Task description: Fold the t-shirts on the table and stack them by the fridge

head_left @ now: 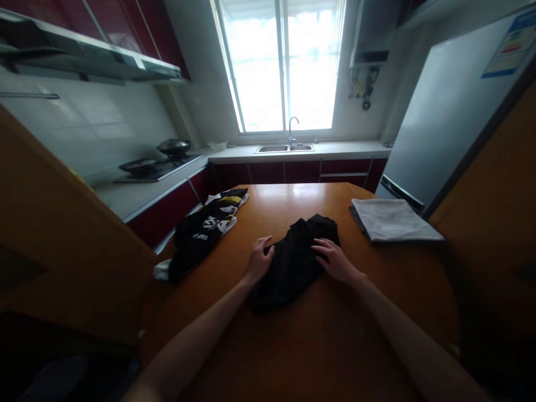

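Note:
A crumpled black garment (293,262) lies in the middle of the round orange-brown table (326,335). My left hand (259,258) rests at the garment's left edge, fingers loosely curled on the cloth. My right hand (335,259) lies flat on the garment's right side with fingers stretched out and spread. Neither hand lifts the cloth.
A black garment with white and yellow print (207,229) lies at the table's left edge, partly hanging over. A folded grey-white cloth (391,220) sits at the right rear. Behind are a counter with sink (285,148), a stove with pans (157,162) and a fridge (444,117).

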{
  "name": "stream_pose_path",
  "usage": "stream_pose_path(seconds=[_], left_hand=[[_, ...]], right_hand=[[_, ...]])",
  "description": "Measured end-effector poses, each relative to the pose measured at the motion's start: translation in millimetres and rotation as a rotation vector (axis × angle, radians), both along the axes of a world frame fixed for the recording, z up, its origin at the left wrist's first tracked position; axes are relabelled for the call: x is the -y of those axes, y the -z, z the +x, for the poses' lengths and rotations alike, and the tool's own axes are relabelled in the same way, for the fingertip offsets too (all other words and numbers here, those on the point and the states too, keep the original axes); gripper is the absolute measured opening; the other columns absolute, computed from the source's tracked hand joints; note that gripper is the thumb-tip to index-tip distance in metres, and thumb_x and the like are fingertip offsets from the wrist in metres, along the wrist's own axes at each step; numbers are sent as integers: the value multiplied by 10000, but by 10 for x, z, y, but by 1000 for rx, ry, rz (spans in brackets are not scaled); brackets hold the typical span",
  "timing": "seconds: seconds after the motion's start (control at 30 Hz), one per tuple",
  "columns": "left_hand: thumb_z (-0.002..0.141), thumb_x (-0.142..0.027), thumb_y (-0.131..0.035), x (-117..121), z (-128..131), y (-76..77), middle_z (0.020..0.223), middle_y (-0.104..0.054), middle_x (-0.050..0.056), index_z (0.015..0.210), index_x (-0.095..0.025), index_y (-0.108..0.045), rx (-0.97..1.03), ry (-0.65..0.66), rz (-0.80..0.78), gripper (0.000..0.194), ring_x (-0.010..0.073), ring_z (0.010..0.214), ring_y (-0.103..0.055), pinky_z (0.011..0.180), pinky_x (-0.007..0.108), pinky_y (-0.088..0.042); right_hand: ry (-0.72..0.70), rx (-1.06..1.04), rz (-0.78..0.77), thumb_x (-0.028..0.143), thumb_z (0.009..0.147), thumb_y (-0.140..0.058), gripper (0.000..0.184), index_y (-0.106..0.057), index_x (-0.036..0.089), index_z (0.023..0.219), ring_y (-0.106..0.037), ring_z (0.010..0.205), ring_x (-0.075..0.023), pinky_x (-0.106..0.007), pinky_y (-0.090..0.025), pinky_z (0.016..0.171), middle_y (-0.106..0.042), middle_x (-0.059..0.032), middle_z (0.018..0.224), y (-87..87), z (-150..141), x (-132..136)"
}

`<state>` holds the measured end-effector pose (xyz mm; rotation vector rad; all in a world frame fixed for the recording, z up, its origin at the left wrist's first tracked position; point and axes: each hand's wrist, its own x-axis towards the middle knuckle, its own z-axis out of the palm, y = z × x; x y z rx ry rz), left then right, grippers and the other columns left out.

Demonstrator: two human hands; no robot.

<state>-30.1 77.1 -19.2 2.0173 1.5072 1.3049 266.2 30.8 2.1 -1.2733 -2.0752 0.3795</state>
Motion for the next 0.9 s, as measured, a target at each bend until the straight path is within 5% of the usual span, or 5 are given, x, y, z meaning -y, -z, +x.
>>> stream_pose_path(seconds=[0.13,0.27,0.6,0.77,0.9], left_hand=[[903,-238,-660,50,-19,-48,1146,-684,87,1253,-214,-681,-329,46,-58,351,277,1119,-590,1005,445,-455],[904,-188,-659,142,-64,-242,1048,-681,59,1044,-244,-751,-512,157,-19,177,258,1058,-589,985,430,-433],[834,-290,-738,350,40,-643,1023,-666,45,1047,-213,-597,-625,440,-245,267,221,929,-626,822,315,-494],[637,-199,-866,29,150,-878,769,-699,-12,893,-205,-701,-652,383,-548,304,193,741,-670,641,242,-475],[817,-135,-687,-523,26,-1455,594,-637,2,686,-146,-643,-536,165,-457,138,147,622,-656,603,219,-473]], right_hand=[[139,332,-65,262,944,-600,338,-693,184,1260,-524,1331,-327,-472,-414,1072,-607,-162,1415,35,26,4],[264,429,-138,335,1005,-502,266,-734,209,970,-713,934,-281,-339,-464,766,-766,-119,940,-186,-115,159],[273,40,-115,360,973,-482,310,-676,241,764,-685,696,-197,-274,-353,619,-728,-21,716,-272,-141,152],[328,-226,-20,426,938,-488,323,-681,234,764,-669,675,-217,-297,-403,652,-724,-29,689,-240,33,62],[375,-369,30,437,905,-503,313,-698,215,801,-668,709,-234,-314,-430,678,-733,-47,723,-160,242,-40]])
